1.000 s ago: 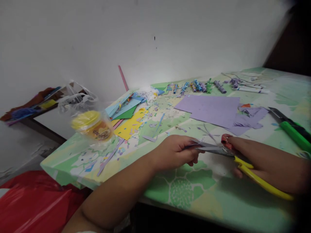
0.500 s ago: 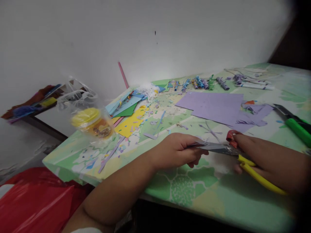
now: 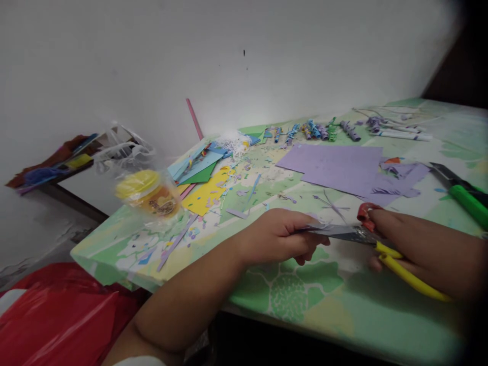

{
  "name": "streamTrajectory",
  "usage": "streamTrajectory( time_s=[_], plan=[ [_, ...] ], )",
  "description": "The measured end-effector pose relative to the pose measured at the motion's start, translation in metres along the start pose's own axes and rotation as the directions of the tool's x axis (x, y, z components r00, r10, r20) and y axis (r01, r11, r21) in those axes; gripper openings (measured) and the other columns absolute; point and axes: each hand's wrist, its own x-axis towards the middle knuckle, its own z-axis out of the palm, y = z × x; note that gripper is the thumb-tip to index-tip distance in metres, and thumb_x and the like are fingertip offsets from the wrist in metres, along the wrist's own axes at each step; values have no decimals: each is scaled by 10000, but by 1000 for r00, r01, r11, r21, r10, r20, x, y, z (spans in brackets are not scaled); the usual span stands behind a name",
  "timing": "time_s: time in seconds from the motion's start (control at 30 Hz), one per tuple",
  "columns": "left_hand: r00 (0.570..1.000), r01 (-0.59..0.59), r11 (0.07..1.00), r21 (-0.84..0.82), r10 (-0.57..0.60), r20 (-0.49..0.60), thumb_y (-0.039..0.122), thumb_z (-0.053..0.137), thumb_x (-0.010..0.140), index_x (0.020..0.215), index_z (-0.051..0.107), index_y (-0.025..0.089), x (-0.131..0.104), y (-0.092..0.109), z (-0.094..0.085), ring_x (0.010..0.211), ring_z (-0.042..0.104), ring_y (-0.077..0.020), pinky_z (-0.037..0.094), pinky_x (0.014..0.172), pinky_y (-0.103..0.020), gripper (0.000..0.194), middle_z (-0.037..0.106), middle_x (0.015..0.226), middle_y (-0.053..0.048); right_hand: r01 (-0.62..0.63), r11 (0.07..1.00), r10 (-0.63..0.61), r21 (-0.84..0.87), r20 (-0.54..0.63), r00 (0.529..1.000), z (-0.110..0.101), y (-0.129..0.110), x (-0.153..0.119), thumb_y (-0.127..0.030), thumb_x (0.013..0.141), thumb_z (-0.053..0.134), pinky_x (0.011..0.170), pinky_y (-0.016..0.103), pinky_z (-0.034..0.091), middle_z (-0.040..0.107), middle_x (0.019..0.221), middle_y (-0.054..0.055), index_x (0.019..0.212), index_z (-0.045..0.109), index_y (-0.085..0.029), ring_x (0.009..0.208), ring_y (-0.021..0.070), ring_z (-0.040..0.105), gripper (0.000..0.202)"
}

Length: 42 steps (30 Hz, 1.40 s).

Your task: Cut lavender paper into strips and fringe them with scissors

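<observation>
Over the near side of a table with a green-and-white floral cloth [image 3: 328, 317], the right hand [image 3: 400, 234] grips metal-bladed scissors with red and yellow handles [image 3: 346, 233]. Their long axis runs left to right, blades pointing left, handles slanting nearer. The left hand [image 3: 284, 236] pinches a thin pale-purple paper piece [image 3: 316, 225] at the blades. Compared with one second earlier, the scissors appear slightly farther right; the pinch looks unchanged.

Over at nine o'clock, a bagged yellow-lidded tub [image 3: 147, 195], red plastic [image 3: 72, 320] at eight, a pink stick [image 3: 194, 119] at eleven.
</observation>
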Motion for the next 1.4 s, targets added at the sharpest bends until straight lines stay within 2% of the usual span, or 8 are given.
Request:
streamTrajectory(
  time_s=[0.1,0.23,0.37,0.53,0.8,1.0,1.17,1.4],
  plan=[
    [1000,2,1000,17,-2,-13,97,511,787,740,606,129,0,2,0,495,521,-46,444,525,-149,111,541,534,47,25,1000,-24,-14,65,998,2,6,-5,-587,758,491,684,399,548,655,1028,121,1059,506,-257,864,298,646,447],
    [999,-6,998,69,9,-53,108,502,801,618,549,137,0,5,-1,537,542,-51,448,559,-153,191,549,550,33,24,999,-22,-22,62,998,5,13,-6,-636,753,456,756,442,537,611,1147,129,1131,452,-284,989,329,614,517],
    [996,9,997,72,-3,-90,134,497,821,605,542,136,0,6,-1,530,540,-50,435,547,-153,221,548,547,31,9,1000,-8,-8,80,997,5,15,-4,-634,763,453,797,473,518,612,1115,108,1142,419,-297,945,309,619,509],
    [995,18,999,48,-13,-102,151,503,823,611,549,135,1,4,0,520,537,-51,426,541,-157,217,554,547,30,-16,1000,15,7,76,997,2,11,-4,-625,751,484,760,450,525,621,1051,96,1116,433,-281,915,304,618,504],
    [991,-34,998,50,40,-126,174,495,833,633,547,138,1,-1,1,522,543,-53,423,535,-160,209,561,562,28,38,998,-43,51,94,995,4,6,-5,-580,784,470,762,397,532,627,1106,133,1128,479,-241,949,303,625,483],
    [996,8,996,94,0,-88,120,504,804,624,540,142,1,4,0,544,550,-55,435,567,-161,184,551,553,37,10,996,-20,86,115,993,3,2,-6,-596,755,496,750,409,533,643,1062,115,1104,487,-259,902,302,632,485],
    [997,-17,993,117,25,-69,112,495,800,628,540,143,0,5,-1,548,550,-55,433,573,-160,180,557,561,36,15,996,-26,87,120,992,3,0,-7,-592,764,476,748,412,537,641,1080,113,1064,496,-270,939,311,623,440],
    [997,-67,984,168,70,-12,64,498,756,659,560,140,-1,2,-3,548,547,-58,423,571,-156,137,566,561,37,54,998,-58,38,111,992,9,7,-12,-565,777,472,721,387,553,623,1171,122,1128,484,-274,1044,323,602,456]
  ],
)
